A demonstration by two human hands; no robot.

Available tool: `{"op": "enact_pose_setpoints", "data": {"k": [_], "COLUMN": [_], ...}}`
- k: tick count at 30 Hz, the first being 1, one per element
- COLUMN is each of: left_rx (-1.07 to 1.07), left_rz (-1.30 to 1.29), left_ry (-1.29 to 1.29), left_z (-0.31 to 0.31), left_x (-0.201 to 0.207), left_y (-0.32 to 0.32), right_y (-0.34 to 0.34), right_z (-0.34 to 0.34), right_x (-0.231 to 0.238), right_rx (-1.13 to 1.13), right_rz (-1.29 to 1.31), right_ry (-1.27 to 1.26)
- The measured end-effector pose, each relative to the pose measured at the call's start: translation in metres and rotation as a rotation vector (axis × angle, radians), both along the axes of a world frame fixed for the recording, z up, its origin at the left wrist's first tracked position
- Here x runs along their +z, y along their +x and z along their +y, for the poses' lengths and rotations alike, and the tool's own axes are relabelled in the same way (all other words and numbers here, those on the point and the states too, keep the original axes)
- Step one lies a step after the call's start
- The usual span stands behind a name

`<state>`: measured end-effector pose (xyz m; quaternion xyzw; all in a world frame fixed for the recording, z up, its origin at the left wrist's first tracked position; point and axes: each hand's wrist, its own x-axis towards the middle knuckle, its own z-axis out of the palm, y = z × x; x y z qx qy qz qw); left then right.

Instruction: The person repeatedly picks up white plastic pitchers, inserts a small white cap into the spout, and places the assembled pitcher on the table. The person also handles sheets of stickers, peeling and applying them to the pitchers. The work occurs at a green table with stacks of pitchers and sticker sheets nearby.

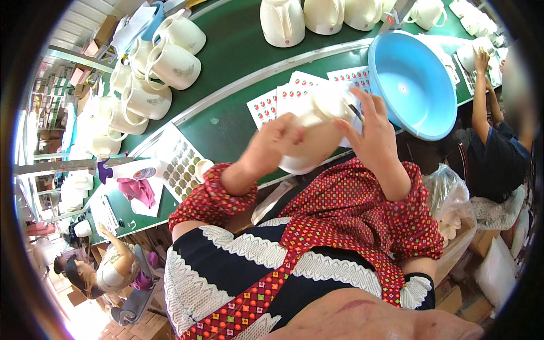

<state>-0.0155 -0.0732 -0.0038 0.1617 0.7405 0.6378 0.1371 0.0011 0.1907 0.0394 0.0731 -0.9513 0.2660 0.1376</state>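
Observation:
A cream plastic jug [317, 143], smeared by motion, is tilted in front of my chest above the table's near edge. My left hand [275, 144] is closed on its left side, the fingers curled against it. Around its right end is my right hand [371, 130], thumb and forefinger spread across that end and seeming to grip it. A small dark strip shows between those fingers; its kind is unclear. Behind the jug lie white sticker sheets [263, 107] with rows of red and green marks.
A large blue basin [413, 85] stands right of the sheets. Cream jugs [175, 65] crowd the left; more jugs [283, 22] stand at the back. By my left sleeve are a sheet of dark round stickers [182, 170], a pink cloth [137, 191] and a spray bottle [127, 171]. Other people work on both sides.

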Motion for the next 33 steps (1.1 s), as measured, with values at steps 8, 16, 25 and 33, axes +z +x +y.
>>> {"op": "enact_pose_setpoints", "data": {"k": [8,16,25,33], "left_rx": [0.564,0.672,1.001,0.054], "left_rz": [0.130,0.297,0.133,0.838], "left_ry": [0.305,0.557,0.109,-0.343], "left_z": [-0.073,-0.118,-0.074,0.046], "left_x": [0.014,-0.019,-0.013,-0.120], "left_y": [-0.135,-0.366,-0.368,-0.118], "right_y": [0.022,0.002,-0.042,-0.099], "right_z": [0.046,0.051,0.041,0.018], "right_x": [-0.064,-0.081,-0.092,-0.113], "right_rx": [0.025,0.064,-0.066,-0.212], "right_rz": [-0.227,-0.133,0.029,0.000], "right_ry": [-0.113,-0.176,-0.029,0.047]}}
